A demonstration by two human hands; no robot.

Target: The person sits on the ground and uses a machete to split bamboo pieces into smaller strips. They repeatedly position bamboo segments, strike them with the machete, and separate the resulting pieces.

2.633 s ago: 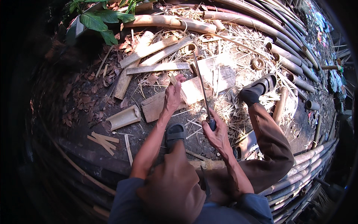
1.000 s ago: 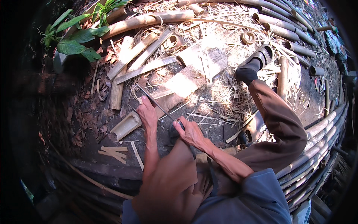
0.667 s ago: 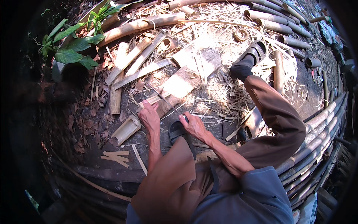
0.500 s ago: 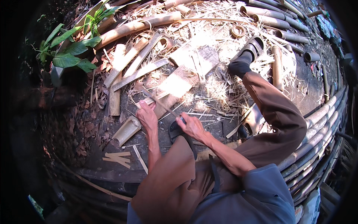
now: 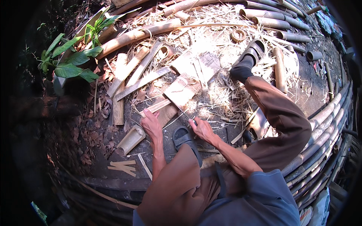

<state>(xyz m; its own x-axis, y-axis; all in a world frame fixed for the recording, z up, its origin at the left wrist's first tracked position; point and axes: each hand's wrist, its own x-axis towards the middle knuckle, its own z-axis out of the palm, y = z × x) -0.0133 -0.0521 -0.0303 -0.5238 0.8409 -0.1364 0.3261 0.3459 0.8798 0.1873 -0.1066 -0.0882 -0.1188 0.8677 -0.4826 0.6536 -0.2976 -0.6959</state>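
My left hand (image 5: 151,122) pinches the near end of a split bamboo strip (image 5: 161,105), which lies over a wooden board (image 5: 168,114). Closed round the handle of a knife (image 5: 181,109) is my right hand (image 5: 203,129). The thin blade points up and left, close to the strip's far end; whether it touches the strip I cannot tell. Below my left hand lie a split bamboo trough (image 5: 131,140) and several short flat bamboo pieces (image 5: 123,167).
Longer bamboo slats (image 5: 142,82) and a thick bamboo pole (image 5: 139,35) lie ahead to the left. Pale shavings (image 5: 215,101) litter the ground. Stacked bamboo poles (image 5: 324,128) run along the right, and a leafy plant (image 5: 68,64) stands far left. My sandalled foot (image 5: 252,52) is stretched out ahead.
The knife has swung from lying across the strip to beside its far end, its blade now steeper. My right hand has shifted slightly right; the left still holds the strip.
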